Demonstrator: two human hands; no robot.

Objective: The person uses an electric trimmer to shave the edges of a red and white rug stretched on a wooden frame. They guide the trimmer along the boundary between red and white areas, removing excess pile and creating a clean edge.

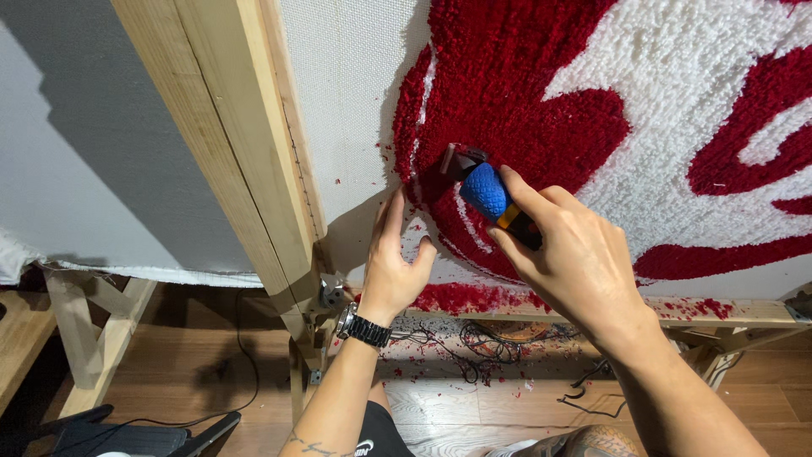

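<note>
Trimmer (484, 188), blue-gripped, sits head-down on the red pile of the tufted rug (524, 93), near its lower left edge. Right hand (575, 254) grasps its body, fingers wrapped around. Left hand (393, 267) lies open, fingers flat on the backing cloth (347, 101). Judgement: shallow, even passes along the colour border; left hand bracing the cloth taut, clear of the blade. Wooden frame (245, 152) alongside.

Both forearms bare, no sleeves; left hand (391, 271) bare, with a dark metal link-bracelet wristwatch (364, 327) at the wrist; a dark line tattoo low on the left forearm; right hand (575, 254) bare, no rings visible; black shorts (381, 436) with a small white mark; a patterned tattoo on the knee.
</note>
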